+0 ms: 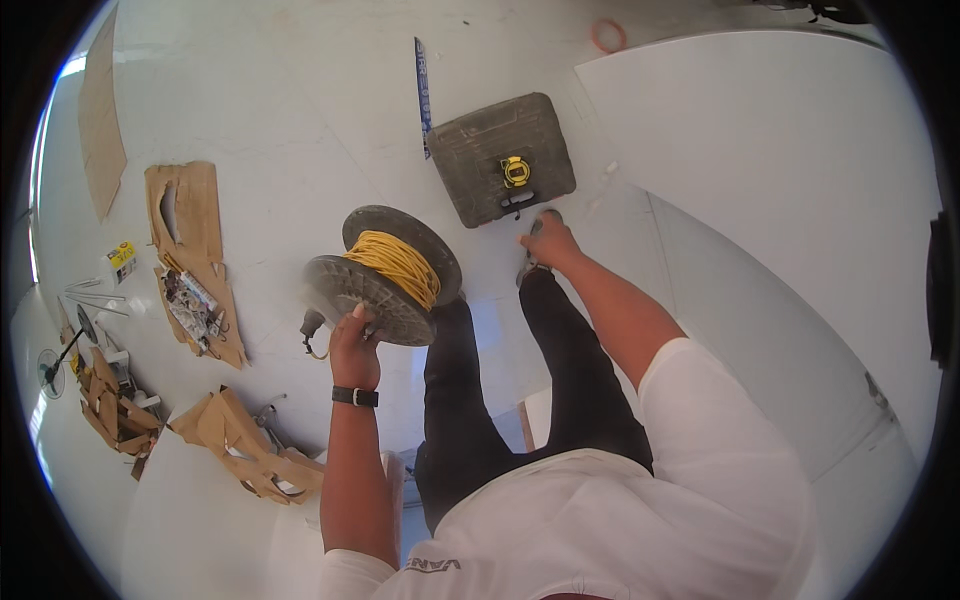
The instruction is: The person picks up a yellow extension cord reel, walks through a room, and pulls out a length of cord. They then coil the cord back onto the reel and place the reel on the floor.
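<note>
My left hand (355, 345) grips the near rim of a dark cable reel (375, 300), thumb against its flange. Yellow cord (393, 265) is wound between the reel's two round flanges. A dark plug (312, 322) hangs beside the near flange, left of that hand. My right hand (552, 243) is over my right shoe, just below a scuffed dark hard case (500, 155); its thumb and fingers look apart and I see nothing in them. A yellow and black tape measure (515, 172) lies on top of the case.
A blue strip (424, 100) lies against the case's left side. Cardboard (190, 215) with small packaged items lies at the left, near more torn cardboard (240, 440) and a fan (50, 372). A large white panel (760, 130) spans the right. An orange ring (608, 37) lies far off.
</note>
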Demonstrator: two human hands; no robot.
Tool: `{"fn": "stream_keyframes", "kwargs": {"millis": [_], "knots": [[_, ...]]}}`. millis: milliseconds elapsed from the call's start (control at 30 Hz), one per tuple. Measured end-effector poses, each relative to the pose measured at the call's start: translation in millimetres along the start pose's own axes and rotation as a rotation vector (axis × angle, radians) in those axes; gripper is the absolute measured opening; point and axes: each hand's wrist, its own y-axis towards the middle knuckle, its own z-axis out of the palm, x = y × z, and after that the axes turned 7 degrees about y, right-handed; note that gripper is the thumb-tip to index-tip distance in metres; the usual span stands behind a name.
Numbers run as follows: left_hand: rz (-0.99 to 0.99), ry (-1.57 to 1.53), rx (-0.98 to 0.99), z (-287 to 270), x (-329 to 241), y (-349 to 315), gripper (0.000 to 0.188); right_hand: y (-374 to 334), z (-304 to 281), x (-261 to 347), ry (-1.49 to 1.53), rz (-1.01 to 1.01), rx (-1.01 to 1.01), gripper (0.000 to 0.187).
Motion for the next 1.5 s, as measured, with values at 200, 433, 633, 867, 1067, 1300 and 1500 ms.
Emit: {"fn": "stream_keyframes", "kwargs": {"millis": [200,433,633,867,1067,1300,1500], "knots": [[-0.041,0.011,0.037,41.5,92.0,97.2,0.015,182.7,70.5,7.2,-0.008,-0.013,-0.142,0.099],[-0.128,0.032,0.033,58.4,112.7,120.8,0.023,79.5,26.2,27.6,-0.055,-0.301,-0.074,0.083],[-0.113,-0.004,0.232,75.1,87.5,108.2,0.045,-67.9,28.4,106.4,0.183,-0.441,0.209,0.081],[-0.13,0.15,0.089,95.0,75.2,102.9,0.041,11.8,39.7,18.5,0.323,-0.227,-0.171,0.026],[-0.084,0.227,0.096,83.8,92.5,110.5,0.041,146.5,110.1,-95.9,-0.726,-0.795,-0.207,0.037],[-0.036,0.056,0.075,29.9,106.8,115.7,0.043,225.7,143.5,-95.3,-0.683,-0.478,0.139,0.024],[-0.103,-0.134,-0.151,-40.9,94.5,52.7,0.044,145.6,104.4,-36.3,-0.712,-0.373,0.173,0.02]]}}
